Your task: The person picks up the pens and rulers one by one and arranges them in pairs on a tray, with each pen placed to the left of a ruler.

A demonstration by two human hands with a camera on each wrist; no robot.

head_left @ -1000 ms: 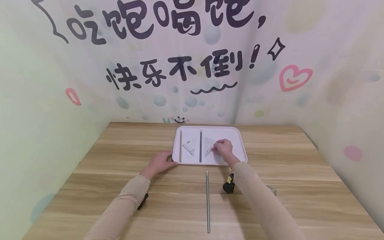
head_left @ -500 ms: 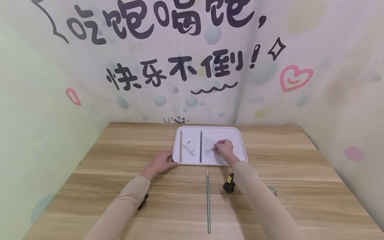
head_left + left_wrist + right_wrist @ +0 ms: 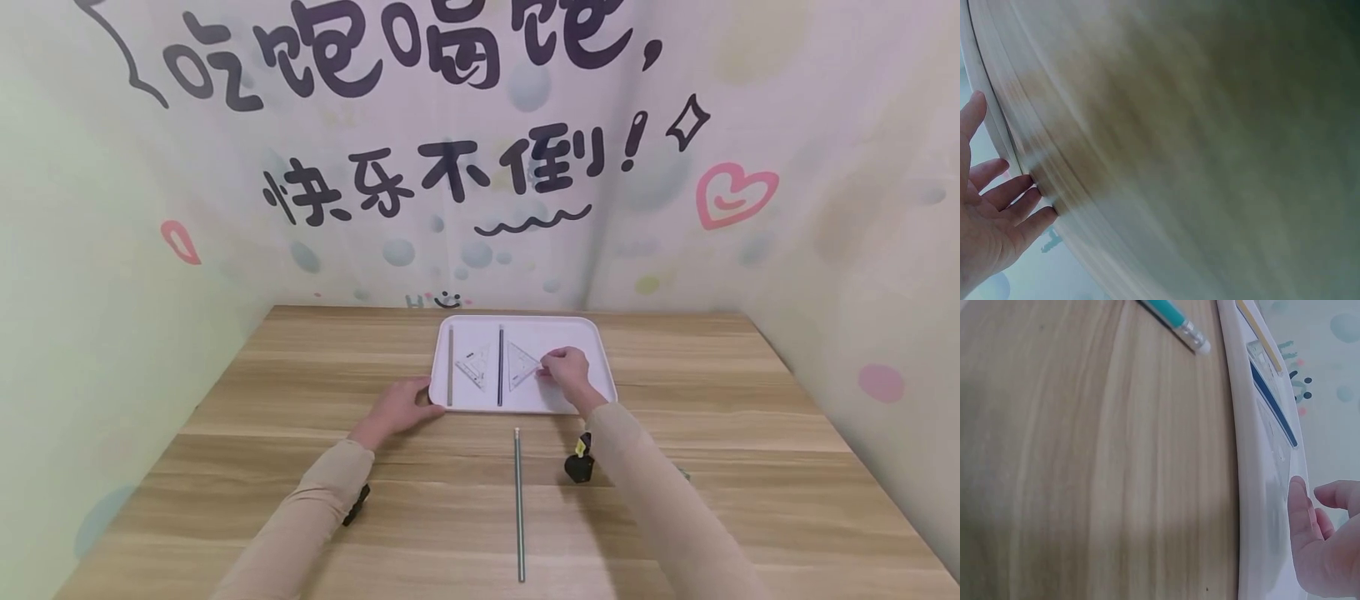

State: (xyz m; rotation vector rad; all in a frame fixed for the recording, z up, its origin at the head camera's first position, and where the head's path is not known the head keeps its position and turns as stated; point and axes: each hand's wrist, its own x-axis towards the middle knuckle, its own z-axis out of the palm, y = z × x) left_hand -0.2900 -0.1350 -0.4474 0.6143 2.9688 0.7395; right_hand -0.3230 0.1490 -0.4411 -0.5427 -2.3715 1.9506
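A white tray (image 3: pixel 592 333) lies at the back of the table. In it, from left to right, are a tan pencil (image 3: pixel 451 367), a clear set square (image 3: pixel 474 367), a dark blue pencil (image 3: pixel 500 367) and a second clear set square (image 3: pixel 521 367). My left hand (image 3: pixel 402 406) rests at the tray's front left corner, fingers extended. Over the tray's right part is my right hand (image 3: pixel 567 372), its fingertips by the right tip of the second set square. Thumb and finger stand apart in the right wrist view, where a teal pencil (image 3: pixel 1171 312) also shows.
That teal pencil lies lengthwise on the wooden table (image 3: pixel 435 517) in front of the tray. A small greenish thing (image 3: pixel 683 473) is mostly hidden by the right forearm. Black wrist cameras hang under both forearms. A printed curtain (image 3: pixel 360 267) stands behind the table.
My right hand has let go of the second set square and drawn slightly to the right, baring its right tip. The left hand and the tray have stayed in place.
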